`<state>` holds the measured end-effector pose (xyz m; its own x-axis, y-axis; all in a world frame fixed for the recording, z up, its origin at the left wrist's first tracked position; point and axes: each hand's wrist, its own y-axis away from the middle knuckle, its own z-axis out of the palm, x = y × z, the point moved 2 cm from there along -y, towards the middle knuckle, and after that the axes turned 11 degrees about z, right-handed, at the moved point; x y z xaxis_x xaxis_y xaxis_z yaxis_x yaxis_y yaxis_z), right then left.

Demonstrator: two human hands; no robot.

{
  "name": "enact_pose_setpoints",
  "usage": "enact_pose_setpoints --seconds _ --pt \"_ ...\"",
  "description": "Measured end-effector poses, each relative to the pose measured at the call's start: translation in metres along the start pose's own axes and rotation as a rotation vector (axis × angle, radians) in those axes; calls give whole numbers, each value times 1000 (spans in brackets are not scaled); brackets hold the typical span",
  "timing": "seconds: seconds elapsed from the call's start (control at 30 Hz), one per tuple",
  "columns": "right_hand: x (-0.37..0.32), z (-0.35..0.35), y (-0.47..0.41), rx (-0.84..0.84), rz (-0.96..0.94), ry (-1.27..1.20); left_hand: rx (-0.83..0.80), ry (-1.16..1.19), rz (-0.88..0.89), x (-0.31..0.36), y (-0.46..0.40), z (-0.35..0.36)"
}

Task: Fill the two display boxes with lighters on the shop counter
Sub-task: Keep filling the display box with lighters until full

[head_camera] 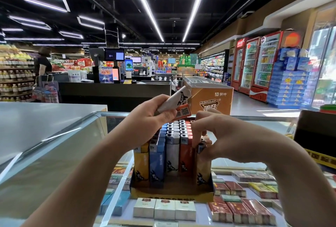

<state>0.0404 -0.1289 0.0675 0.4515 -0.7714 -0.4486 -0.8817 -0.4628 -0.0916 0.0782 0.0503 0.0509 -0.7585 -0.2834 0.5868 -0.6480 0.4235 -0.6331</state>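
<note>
Meanwhile, at a supermarket's glass counter (54, 154), a person works with both bare hands over a cardboard display box (172, 193) standing on the glass top. The left hand (152, 115) is raised above the box's back rows, fingers curled round a few lighters (179, 102) held together (a white one with a dark bull print on top, an orange one with a QR label beneath). The right hand (218, 134) reaches down at the box's right end, thumb and fingertips pinching the metal head of a tan lighter (203, 165) that stands upright in the rightmost column. Beside it, upright rows of yellow, blue, white and orange lighters (171, 154) fill the box, with bare cardboard floor showing at the front. Only this one box can be made out between the hands. Under the glass lie cigarette cartons (240, 208) in red, white and green. Beyond the counter stand a checkout desk with screens (114, 55), an orange chest freezer (209, 95) and red drinks fridges (258, 65).
</note>
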Motion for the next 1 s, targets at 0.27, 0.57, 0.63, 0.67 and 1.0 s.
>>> enact_pose_setpoints --seconds 0.27,0.57,0.63,0.67,1.0 --pt "-1 -8 -2 114 -108 -307 44 6 35 2 0 -3" --pt "-1 4 -18 667 -112 -442 194 404 -5 13 0 -7" --pt "-9 10 -16 757 -238 -272 258 480 -18 13 0 -8" --pt "-12 13 -16 778 -297 -175 277 523 -25 14 0 -8" --pt "-22 25 -17 830 -429 76 160 475 26 22 2 -1"
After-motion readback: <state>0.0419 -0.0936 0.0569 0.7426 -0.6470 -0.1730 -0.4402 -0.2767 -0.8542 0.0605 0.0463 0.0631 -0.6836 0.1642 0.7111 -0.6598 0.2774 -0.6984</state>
